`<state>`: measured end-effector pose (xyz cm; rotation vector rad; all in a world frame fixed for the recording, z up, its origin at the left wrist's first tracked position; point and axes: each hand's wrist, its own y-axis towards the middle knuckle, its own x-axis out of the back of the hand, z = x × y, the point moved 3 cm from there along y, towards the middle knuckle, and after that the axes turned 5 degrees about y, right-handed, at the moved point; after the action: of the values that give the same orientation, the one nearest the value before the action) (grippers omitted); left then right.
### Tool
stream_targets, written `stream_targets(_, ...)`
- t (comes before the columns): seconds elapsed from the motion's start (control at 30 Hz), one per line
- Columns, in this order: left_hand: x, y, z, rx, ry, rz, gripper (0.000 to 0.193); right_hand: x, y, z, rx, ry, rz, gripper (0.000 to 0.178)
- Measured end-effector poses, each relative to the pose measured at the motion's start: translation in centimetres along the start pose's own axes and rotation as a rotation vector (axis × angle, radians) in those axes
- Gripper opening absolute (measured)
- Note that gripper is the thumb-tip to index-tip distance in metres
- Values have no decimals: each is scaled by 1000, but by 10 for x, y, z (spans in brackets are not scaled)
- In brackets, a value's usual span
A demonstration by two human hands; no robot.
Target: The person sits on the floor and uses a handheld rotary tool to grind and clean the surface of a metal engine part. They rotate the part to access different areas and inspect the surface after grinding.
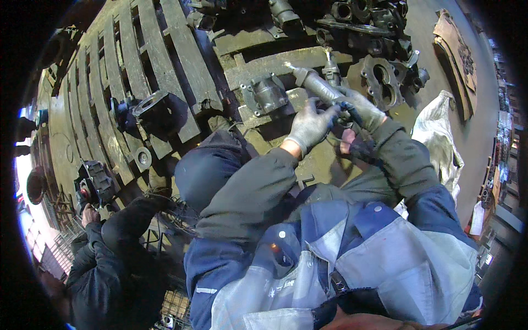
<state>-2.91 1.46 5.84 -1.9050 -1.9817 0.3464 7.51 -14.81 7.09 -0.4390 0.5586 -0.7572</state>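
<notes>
My left hand (311, 127), in a grey work glove with dark fingertips, is closed on the near end of a grey metal cylinder (316, 85) with a narrow shiny tip pointing away to the left. On the other side of that end, my right hand (360, 108), gloved alike, also has its fingers curled round it. The fingers partly hide the cylinder's near end. Just beyond stands a second part with a slim bright tip (331, 69). Left of the cylinder, a cast metal housing (267, 94) lies on the wooden boards.
Slatted wooden pallets (148, 49) stretch across the left, bearing a flanged casting (157, 107). A two-hole metal casting (381, 80) and several dark parts (374, 22) lie ahead right. White sacking (437, 135) and cardboard (456, 55) are right. At left, a co-worker's hand (89, 214) touches a dark housing (96, 184).
</notes>
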Motion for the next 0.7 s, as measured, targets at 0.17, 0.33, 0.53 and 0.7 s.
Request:
stream_targets(0.17,-25,28,46,241,-231,-87,74,-13,-27,30,-59,-202,-116,66)
stream_targets(0.33,21,49,61,72,382,-798,113,-6,-12,31,-14,-28,-136,72)
stream_targets(0.53,58,74,115,467,349,-674,142,-1,-5,54,79,-103,-100,84)
stream_targets(0.7,64,89,124,379,510,-600,140,-2,-14,57,144,-203,-68,87)
